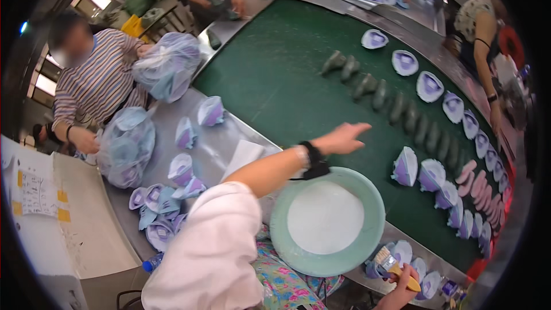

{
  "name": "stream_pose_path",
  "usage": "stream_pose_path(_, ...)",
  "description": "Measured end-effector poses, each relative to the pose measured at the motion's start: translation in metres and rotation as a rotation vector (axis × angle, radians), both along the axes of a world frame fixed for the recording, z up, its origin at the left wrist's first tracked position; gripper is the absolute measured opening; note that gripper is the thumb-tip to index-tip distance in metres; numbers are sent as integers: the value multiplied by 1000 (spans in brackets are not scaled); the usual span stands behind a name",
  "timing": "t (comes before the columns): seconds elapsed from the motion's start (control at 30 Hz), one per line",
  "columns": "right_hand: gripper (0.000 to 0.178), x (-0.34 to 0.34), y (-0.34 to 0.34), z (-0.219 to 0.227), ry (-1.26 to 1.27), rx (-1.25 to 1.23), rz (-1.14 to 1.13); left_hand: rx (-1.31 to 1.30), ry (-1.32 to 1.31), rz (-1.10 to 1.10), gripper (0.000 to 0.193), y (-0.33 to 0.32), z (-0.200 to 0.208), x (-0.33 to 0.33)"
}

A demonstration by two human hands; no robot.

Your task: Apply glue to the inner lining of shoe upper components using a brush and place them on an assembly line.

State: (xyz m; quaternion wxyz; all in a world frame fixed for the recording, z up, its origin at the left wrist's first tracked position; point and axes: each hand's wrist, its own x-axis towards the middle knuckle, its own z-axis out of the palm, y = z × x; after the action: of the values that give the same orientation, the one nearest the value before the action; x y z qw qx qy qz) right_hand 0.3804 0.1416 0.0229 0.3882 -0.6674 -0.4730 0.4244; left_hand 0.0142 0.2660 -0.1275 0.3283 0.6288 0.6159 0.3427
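My left hand [343, 138] reaches out over the green conveyor belt [275, 74], fingers apart and holding nothing; a black band sits on its wrist. The nearest thing to it is a purple and white shoe upper [406, 167] on the belt to its right. My right hand [400, 293] is at the bottom edge, closed on a yellow-handled brush [390, 264] with pale bristles. Between my hands stands a pale green basin [298, 252] filled with white paste. Under the brush lie more purple uppers [427, 284].
A row of dark green shoe lasts [402, 109] and a line of uppers [453, 106] curve along the belt, with pink soles [468, 175] at right. Loose uppers [160, 206] lie on the steel ledge. A person in a striped shirt [94, 83] handles clear bags [127, 146]. Other people stand at the top and right.
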Motion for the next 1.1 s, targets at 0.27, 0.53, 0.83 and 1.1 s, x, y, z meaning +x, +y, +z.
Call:
stream_pose_path(0.27,17,-42,15,-19,-14,163,215,-606,659,1094,61,-311,-45,-259)
stream_pose_path(0.53,28,-141,-11,13,-268,504,871,52,668,92,26,-253,24,-116)
stream_pose_path(0.83,43,-160,-57,-13,-379,619,1030,147,538,-385,34,-251,162,6)
stream_pose_path(1.1,44,-148,-75,6,5,344,1240,-13,-347,64,80,-312,113,27)
